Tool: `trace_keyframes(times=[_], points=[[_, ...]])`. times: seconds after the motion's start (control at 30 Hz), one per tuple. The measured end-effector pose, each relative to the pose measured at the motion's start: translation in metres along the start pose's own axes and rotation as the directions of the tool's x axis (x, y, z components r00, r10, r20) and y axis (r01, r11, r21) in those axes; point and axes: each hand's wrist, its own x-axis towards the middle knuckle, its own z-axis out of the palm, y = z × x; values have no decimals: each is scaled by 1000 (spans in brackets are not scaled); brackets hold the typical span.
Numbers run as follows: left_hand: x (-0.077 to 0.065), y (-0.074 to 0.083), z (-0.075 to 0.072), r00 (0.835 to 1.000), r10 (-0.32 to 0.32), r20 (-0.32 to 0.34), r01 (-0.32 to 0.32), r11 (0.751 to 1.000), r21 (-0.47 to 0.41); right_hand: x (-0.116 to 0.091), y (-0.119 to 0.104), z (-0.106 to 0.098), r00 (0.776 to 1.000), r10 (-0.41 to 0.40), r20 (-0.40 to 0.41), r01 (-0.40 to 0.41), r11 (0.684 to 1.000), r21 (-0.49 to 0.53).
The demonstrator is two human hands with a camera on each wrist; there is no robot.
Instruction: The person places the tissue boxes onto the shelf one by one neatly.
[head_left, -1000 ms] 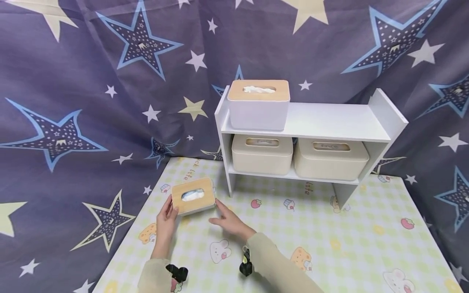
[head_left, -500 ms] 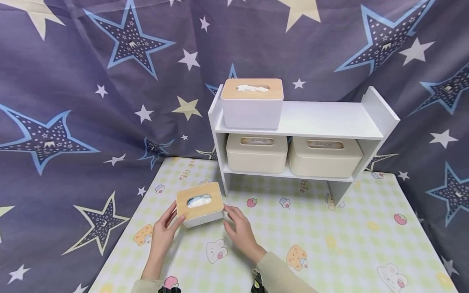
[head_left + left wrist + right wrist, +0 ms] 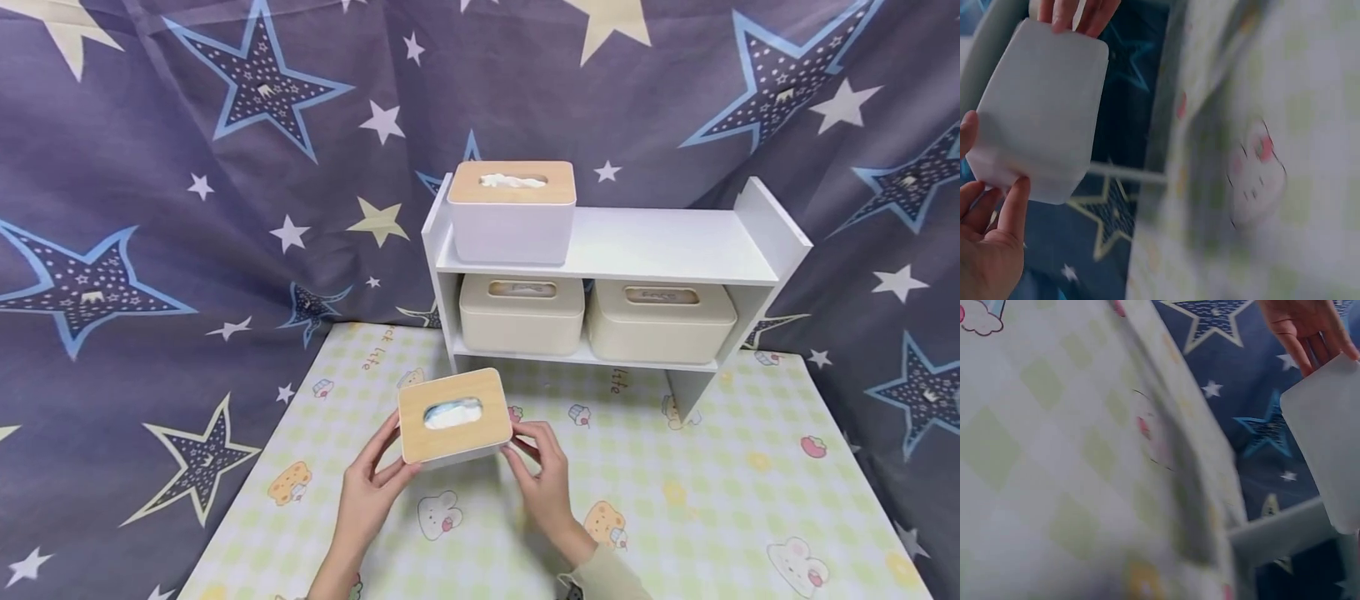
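A small white tissue box (image 3: 455,414) with a wood-look lid is held up over the table between both hands. White tissue shows in its oval slot. My left hand (image 3: 369,483) grips its left end, thumb at the front lower corner. At the opposite end, my right hand (image 3: 546,477) pinches the right front corner between thumb and fingers. From below, the left wrist view shows the plain underside of the tissue box (image 3: 1044,106), with fingers (image 3: 1015,209) curled against one end. Part of the tissue box (image 3: 1329,437) also appears in the right wrist view.
A white two-tier shelf (image 3: 667,243) stands at the back of the table. On its upper board, at the left, sits a larger tissue box (image 3: 513,229) with a wooden lid. Two cream tissue boxes, left (image 3: 522,321) and right (image 3: 660,329), fill the lower board. Behind hangs a starry curtain (image 3: 315,200).
Both hands have lifted the small tissue box and carried it right and nearer. The right hand has closed more firmly on its corner. The head view has shifted slightly.
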Motion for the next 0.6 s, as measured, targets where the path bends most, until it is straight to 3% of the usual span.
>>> trace_keyframes(times=[0.13, 0.37, 0.5, 0.6], points=[[-1, 19, 18, 989, 134, 61, -133, 991, -22, 8, -13, -26, 997, -74, -39, 74, 997, 12], [4, 59, 57, 943, 324, 76, -320, 945, -67, 29, -40, -65, 967, -190, -167, 196, 980, 19], [10, 84, 83, 906, 404, 123, -390, 913, -122, 48, -57, -88, 937, -231, -263, 253, 966, 53], [16, 105, 101, 863, 468, 190, -443, 882, -162, 63, -69, -105, 910, -231, -343, 263, 964, 47]])
